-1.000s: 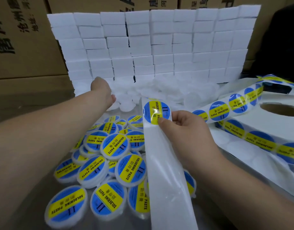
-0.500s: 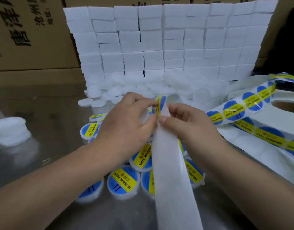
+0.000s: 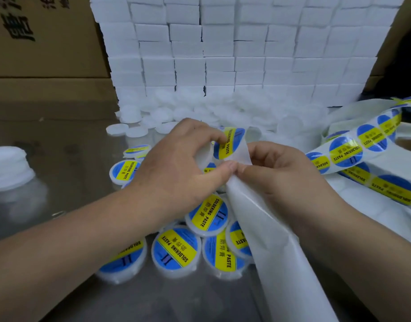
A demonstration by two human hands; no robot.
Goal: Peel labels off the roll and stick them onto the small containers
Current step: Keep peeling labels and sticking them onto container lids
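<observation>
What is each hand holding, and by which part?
Left hand holds a small white container by its rim, forefinger touching the label; right hand pinches the backing strip at its fold.

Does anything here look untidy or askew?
Yes. The labelled containers lie in a loose heap, several tilted onto each other, and the label strip sprawls twisted at the right.

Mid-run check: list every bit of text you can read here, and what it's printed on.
"SOLDERING PASTE": yellow band on the labelled containers.
"助焊膏": same band, beside it.
"PASTE": peeled label pinched by the left hand; rest hidden.
"SOLDERING PASTE": label strip off the roll.
Cardboard box: big black characters, cut off, unreadable.
Backing strip in the right hand: blank.
</observation>
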